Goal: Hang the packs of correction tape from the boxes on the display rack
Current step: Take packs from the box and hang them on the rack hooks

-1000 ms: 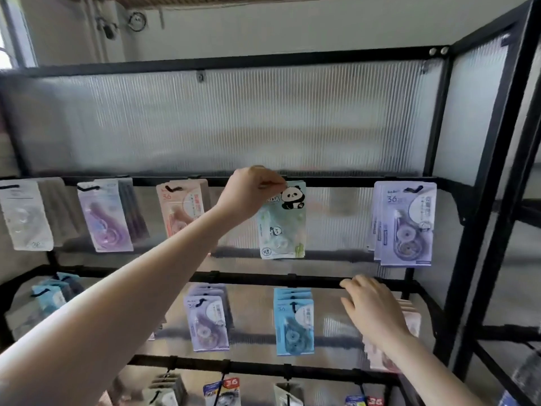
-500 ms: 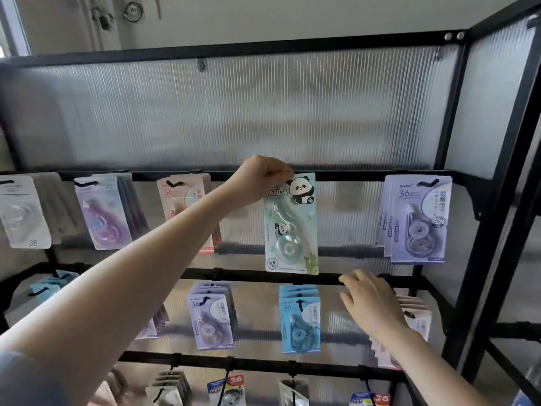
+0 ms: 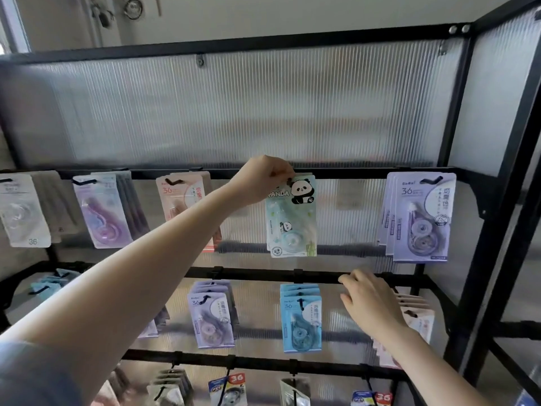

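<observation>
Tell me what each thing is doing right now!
Left hand: pinches the panda pack's top.
Panda pack: upright at the top rail.
Right hand: open, fingers at the middle rail.
Purple packs: hanging, stacked.
Blue packs: hanging, stacked.
Pink packs: partly behind the right hand.

Single head view, close, facing forward and slightly up at the display rack (image 3: pixel 292 173).

wall (image 3: pixel 292 16): pale, plain | window frame (image 3: pixel 11 22): far left, daylight | round fitting (image 3: pixel 133 7): on wall
</observation>
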`<state>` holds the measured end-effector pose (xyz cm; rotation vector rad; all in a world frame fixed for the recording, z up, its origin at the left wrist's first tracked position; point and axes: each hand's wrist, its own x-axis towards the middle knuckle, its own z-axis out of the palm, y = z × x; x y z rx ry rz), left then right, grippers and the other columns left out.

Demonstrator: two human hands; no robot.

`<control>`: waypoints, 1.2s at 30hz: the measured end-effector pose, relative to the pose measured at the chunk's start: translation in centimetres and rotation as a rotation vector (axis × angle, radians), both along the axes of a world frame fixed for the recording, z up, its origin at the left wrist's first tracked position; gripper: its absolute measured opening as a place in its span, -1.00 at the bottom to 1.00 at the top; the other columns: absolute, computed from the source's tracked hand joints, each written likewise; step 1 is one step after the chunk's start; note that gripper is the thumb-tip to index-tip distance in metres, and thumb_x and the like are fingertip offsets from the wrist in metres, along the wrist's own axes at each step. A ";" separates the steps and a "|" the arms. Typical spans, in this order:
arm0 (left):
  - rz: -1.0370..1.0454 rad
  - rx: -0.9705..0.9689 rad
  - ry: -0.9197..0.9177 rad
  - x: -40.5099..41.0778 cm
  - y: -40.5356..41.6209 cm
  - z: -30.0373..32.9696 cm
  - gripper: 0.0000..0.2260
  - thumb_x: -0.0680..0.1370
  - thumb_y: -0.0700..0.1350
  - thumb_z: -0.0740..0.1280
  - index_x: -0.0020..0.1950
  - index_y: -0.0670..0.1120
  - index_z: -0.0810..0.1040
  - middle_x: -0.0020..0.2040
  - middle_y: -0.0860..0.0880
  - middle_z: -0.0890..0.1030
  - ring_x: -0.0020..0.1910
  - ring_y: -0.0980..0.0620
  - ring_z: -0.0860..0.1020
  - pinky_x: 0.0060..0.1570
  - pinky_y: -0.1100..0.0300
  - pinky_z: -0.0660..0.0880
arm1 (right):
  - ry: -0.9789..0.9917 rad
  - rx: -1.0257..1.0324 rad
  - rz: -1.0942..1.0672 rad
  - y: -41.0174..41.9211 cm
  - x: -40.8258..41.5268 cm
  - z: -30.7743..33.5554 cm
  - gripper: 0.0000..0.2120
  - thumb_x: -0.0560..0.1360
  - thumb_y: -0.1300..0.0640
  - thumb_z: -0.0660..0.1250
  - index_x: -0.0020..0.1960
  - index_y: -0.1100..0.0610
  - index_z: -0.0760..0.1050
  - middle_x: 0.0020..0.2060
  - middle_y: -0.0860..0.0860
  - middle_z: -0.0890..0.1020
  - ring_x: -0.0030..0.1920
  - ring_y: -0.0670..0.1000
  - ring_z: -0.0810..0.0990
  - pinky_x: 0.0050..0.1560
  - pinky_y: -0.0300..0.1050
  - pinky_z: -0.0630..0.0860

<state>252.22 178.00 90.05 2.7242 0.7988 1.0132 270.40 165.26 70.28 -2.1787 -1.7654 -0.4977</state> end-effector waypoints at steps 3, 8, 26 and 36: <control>-0.002 0.095 0.008 0.1 0.2 -0.6 -0.79 0.57 -0.23 0.23 0.15 -0.18 0.58 0.02 -0.03 0.59 -0.05 0.10 0.50 -0.01 0.30 0.37 | -0.006 -0.012 0.009 0.0 0.1 -0.1 -0.70 0.58 0.07 0.17 0.29 0.05 0.44 0.13 0.00 0.53 0.11 0.02 0.51 0.10 -0.13 0.44; 0.003 0.191 0.037 0.1 0.6 -1.0 -0.80 0.57 -0.22 0.23 0.13 -0.16 0.58 0.04 -0.09 0.57 -0.04 -0.04 0.55 -0.04 0.20 0.40 | -0.001 0.000 0.007 -0.2 0.2 -0.1 -0.72 0.56 0.09 0.21 0.25 0.06 0.48 0.09 0.02 0.55 0.08 0.04 0.53 0.06 -0.10 0.45; 0.354 0.352 0.023 -6.1 -2.4 -8.8 -0.58 0.51 -0.06 0.36 0.34 -0.12 0.42 0.31 -0.17 0.44 0.28 -0.21 0.39 0.21 -0.11 0.37 | -0.049 -0.039 -0.004 -0.8 -1.5 -1.9 -0.69 0.33 0.08 0.50 0.03 0.15 0.59 -0.16 0.09 0.62 -0.16 0.12 0.59 -0.22 0.01 0.55; 0.551 0.122 0.070 -15.9 -3.4 -18.1 -0.51 0.50 0.05 0.33 0.39 -0.07 0.36 0.38 -0.09 0.39 0.37 -0.11 0.32 0.34 -0.02 0.25 | -0.056 -0.045 0.086 0.1 -8.4 -4.5 -0.62 0.52 0.01 0.27 0.29 0.13 0.42 0.13 0.11 0.52 0.11 0.12 0.50 0.07 -0.02 0.46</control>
